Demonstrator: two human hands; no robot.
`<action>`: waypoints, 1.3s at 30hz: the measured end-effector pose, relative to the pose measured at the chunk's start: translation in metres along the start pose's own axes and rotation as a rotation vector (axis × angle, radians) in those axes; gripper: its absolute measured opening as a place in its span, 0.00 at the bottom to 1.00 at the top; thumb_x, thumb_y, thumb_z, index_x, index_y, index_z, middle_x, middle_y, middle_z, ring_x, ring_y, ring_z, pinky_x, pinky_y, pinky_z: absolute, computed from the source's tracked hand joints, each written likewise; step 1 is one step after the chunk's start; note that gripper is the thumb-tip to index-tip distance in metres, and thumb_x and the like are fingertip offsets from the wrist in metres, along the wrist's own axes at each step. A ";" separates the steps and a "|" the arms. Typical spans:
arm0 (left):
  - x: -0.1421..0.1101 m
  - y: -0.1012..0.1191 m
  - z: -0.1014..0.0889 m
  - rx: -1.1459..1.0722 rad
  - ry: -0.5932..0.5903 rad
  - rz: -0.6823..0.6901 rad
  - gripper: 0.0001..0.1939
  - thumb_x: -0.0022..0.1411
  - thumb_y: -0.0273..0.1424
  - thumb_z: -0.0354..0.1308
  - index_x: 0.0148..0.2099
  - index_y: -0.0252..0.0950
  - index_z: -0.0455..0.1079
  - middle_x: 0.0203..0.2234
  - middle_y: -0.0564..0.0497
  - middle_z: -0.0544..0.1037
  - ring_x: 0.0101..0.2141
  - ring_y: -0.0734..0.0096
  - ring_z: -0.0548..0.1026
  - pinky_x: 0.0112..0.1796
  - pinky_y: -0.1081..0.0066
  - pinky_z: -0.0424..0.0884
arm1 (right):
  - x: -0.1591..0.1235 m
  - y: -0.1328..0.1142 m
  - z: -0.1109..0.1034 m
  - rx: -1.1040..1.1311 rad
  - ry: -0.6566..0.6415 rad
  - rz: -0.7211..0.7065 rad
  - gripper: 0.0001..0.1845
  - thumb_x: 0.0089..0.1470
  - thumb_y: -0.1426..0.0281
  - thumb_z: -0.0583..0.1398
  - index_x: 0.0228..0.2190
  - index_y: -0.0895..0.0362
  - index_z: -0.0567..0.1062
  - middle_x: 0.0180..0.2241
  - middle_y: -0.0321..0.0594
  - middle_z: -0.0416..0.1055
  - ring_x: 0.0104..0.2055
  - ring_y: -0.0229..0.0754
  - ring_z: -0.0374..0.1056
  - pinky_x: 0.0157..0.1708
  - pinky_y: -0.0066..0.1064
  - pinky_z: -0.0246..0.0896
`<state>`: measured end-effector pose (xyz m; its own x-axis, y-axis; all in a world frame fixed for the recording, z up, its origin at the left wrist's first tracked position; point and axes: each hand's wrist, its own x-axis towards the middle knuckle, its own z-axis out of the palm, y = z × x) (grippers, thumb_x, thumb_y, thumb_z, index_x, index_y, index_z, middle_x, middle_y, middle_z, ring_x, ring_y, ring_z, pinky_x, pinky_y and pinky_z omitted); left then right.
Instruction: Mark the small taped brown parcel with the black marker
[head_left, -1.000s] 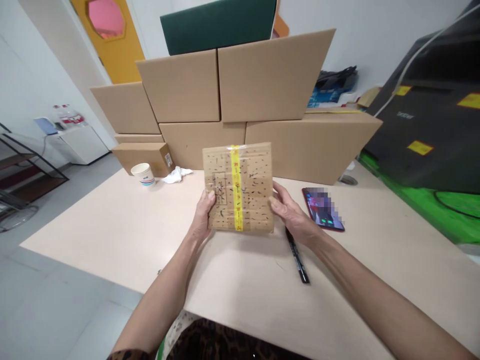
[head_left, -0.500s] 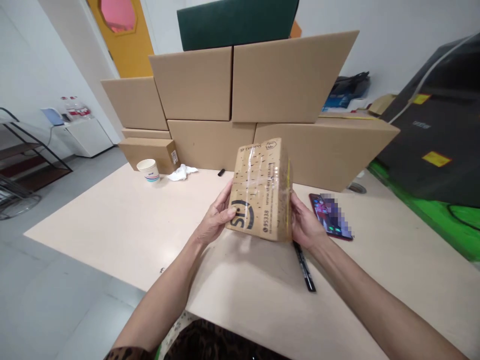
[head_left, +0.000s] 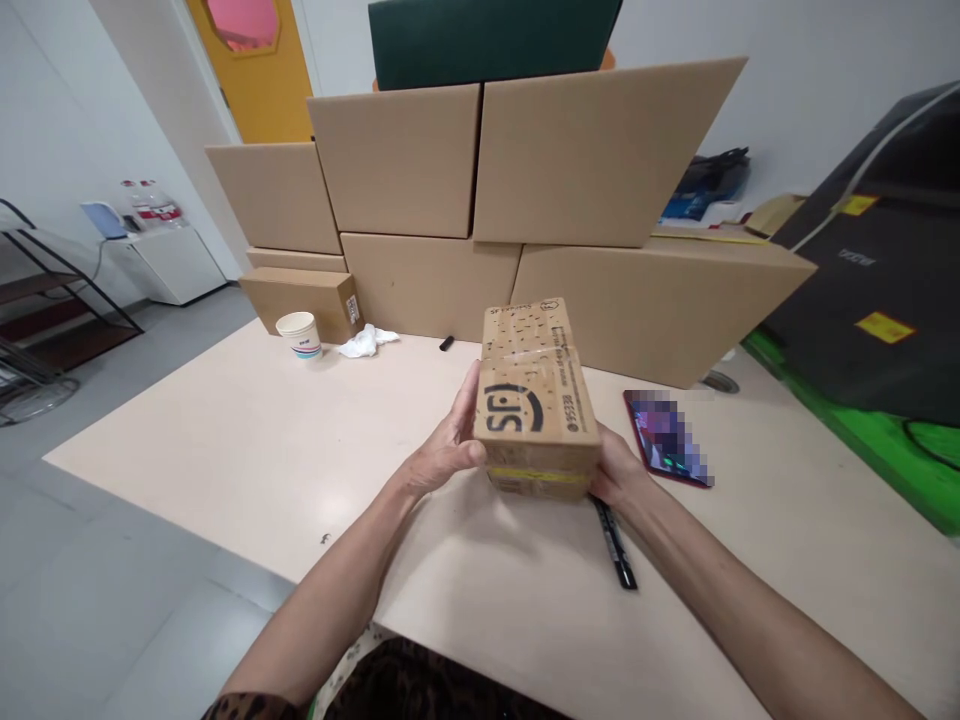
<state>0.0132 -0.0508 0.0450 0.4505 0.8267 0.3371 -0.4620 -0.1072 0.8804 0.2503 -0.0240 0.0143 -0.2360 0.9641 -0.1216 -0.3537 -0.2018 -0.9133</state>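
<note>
I hold a small taped cardboard parcel (head_left: pixel 534 395) above the pale table (head_left: pixel 225 430), between both hands. Its printed side with a black round logo faces up, and a strip of yellow tape shows along its near edge. My left hand (head_left: pixel 448 445) grips the parcel's left side, thumb on the near corner. My right hand (head_left: pixel 619 470) clasps the right side from below, mostly hidden behind the parcel. A black marker pen (head_left: pixel 616 545) lies on the table just under my right hand.
A phone (head_left: pixel 667 440) with a lit screen lies right of the parcel. A wall of large cardboard boxes (head_left: pixel 592 150) stands along the table's far side. A paper cup (head_left: pixel 300 335), crumpled tissue (head_left: pixel 366 342) and a pen cap (head_left: pixel 446 343) sit near them.
Both hands have turned the parcel: its yellow-taped face first faced me, then its logo side came round, and now the logo side lies on top.
</note>
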 end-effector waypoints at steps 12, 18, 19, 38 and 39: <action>0.011 -0.005 -0.006 -0.127 0.348 0.032 0.42 0.55 0.54 0.72 0.66 0.41 0.68 0.66 0.43 0.73 0.69 0.43 0.65 0.69 0.48 0.63 | -0.015 -0.013 0.019 0.027 0.064 0.044 0.16 0.53 0.57 0.71 0.41 0.49 0.80 0.46 0.40 0.84 0.52 0.52 0.79 0.50 0.45 0.78; 0.014 -0.008 -0.012 -0.283 0.416 -0.029 0.35 0.63 0.54 0.65 0.66 0.45 0.66 0.63 0.45 0.75 0.64 0.48 0.72 0.64 0.47 0.70 | -0.017 -0.024 0.015 0.103 0.068 -0.022 0.20 0.55 0.54 0.70 0.47 0.44 0.77 0.51 0.37 0.80 0.50 0.51 0.77 0.47 0.49 0.77; 0.014 -0.008 -0.013 -0.302 0.413 -0.067 0.34 0.66 0.54 0.62 0.67 0.45 0.66 0.62 0.44 0.76 0.60 0.49 0.76 0.62 0.47 0.72 | -0.016 -0.025 0.014 0.105 0.068 -0.032 0.20 0.55 0.53 0.70 0.47 0.43 0.77 0.51 0.37 0.79 0.50 0.50 0.76 0.46 0.49 0.77; 0.017 -0.014 -0.031 0.194 0.459 0.085 0.45 0.58 0.43 0.74 0.72 0.53 0.59 0.74 0.47 0.58 0.73 0.50 0.55 0.70 0.52 0.54 | -0.019 -0.027 0.021 -0.091 0.040 -0.076 0.30 0.49 0.53 0.72 0.54 0.41 0.76 0.65 0.36 0.69 0.63 0.50 0.66 0.53 0.41 0.68; 0.017 -0.014 -0.031 0.259 0.425 0.100 0.42 0.60 0.44 0.72 0.72 0.50 0.60 0.72 0.45 0.62 0.73 0.50 0.56 0.71 0.51 0.50 | -0.020 -0.028 0.021 -0.123 0.043 -0.095 0.31 0.50 0.52 0.71 0.55 0.41 0.75 0.66 0.36 0.68 0.65 0.51 0.65 0.56 0.43 0.67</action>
<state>0.0035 -0.0186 0.0282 0.0384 0.9512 0.3062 -0.2577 -0.2866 0.9227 0.2457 -0.0412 0.0500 -0.1664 0.9849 -0.0467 -0.2589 -0.0894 -0.9618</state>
